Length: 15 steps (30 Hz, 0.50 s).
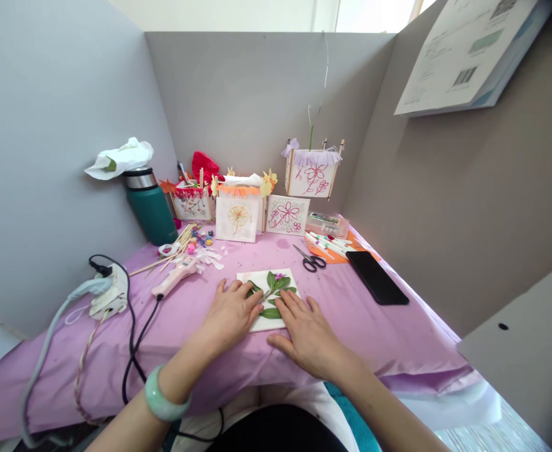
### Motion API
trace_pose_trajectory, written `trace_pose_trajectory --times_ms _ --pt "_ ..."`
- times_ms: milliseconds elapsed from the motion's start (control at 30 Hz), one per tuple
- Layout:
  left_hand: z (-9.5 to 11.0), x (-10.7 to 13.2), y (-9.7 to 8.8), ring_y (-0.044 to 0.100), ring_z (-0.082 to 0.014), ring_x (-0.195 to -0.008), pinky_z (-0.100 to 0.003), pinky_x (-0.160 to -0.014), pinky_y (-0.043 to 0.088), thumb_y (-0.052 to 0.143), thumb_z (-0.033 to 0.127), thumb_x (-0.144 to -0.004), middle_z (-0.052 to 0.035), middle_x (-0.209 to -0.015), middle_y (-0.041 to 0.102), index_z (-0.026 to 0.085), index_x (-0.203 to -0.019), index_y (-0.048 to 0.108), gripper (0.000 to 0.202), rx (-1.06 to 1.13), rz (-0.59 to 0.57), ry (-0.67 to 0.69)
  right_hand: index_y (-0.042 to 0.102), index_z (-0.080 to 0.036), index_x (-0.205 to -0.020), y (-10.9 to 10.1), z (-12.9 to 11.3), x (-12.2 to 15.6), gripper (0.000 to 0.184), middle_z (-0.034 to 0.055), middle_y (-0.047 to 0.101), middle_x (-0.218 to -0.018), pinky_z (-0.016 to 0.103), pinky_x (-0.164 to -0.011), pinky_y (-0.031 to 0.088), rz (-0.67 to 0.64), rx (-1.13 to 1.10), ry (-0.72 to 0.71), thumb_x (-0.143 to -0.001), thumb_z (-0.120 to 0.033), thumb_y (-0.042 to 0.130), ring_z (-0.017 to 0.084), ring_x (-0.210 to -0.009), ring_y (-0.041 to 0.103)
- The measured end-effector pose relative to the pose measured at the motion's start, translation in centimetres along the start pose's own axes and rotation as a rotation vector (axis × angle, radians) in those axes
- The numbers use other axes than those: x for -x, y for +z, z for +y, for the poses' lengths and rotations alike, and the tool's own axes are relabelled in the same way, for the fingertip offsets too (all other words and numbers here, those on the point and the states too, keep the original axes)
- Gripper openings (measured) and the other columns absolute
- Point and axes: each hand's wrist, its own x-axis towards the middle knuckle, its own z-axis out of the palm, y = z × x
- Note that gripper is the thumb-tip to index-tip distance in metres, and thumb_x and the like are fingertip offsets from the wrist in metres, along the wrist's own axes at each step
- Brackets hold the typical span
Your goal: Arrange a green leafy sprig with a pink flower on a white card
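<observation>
Closest to us, a pale green bangle (167, 395) circles our left wrist. Our left hand (233, 314) and right hand (307, 329) lie palm down on either side of a leafy sprig (283, 284) with a purple flower, the fingers of both straightened and resting on its leaves, closed around nothing. The sprig lies on a white square (253, 276), which sits near the front edge of our purple-covered desk (374, 342). Just past it, we have a socket block (110, 292) and a pink glue gun (177, 278) to the left, a black phone (376, 277) to the right, and scissors (308, 257) with their blades slightly parted. Farther back are thin wooden sticks (184, 240), white markers (327, 245), a green bottle (151, 210) and two upright flower-patterned panels (288, 215). Behind these, a fringed box (312, 176) stands before the grey partition (257, 94).
</observation>
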Motion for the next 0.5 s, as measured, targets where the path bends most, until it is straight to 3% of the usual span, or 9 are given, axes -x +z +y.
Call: trace_pose_trajectory --times_ms 200,333,500 --pt "-0.4 -0.4 -0.1 0.052 -0.0287 -0.108 -0.059 -0.1 0.026 0.044 0.037 -0.094 -0.0066 -0.121 0.062 0.026 -0.118 0.059 0.03 0.034 -0.027 0.024 0.033 -0.012 -0.147 -0.1 0.0 0.0 0.075 0.0159 0.026 -0.154 0.057 -0.114 0.015 -0.012 -0.001 0.002 -0.09 -0.061 0.041 0.03 -0.144 0.02" --pt "-1.2 0.1 -0.6 0.052 -0.0257 -0.109 -0.049 -0.099 0.032 0.049 0.029 -0.092 -0.0063 -0.121 0.062 0.024 -0.115 0.061 0.026 0.118 0.06 -0.035 0.033 -0.012 -0.147 -0.2 0.0 0.0 0.075 0.0151 0.025 -0.154 0.057 -0.114 0.015 -0.017 -0.003 0.004 -0.09 -0.061 0.041 0.03 -0.144 0.019" --pt "-1.0 1.7 -1.1 0.054 -0.023 -0.094 -0.04 -0.086 0.039 0.053 0.026 -0.089 -0.0063 -0.093 0.065 0.019 -0.081 0.066 0.017 0.169 0.106 -0.146 0.033 -0.011 -0.147 -0.2 -0.1 0.0 0.076 0.0157 0.024 -0.154 0.057 -0.114 0.014 -0.014 -0.003 0.009 -0.09 -0.061 0.042 0.031 -0.144 0.019"
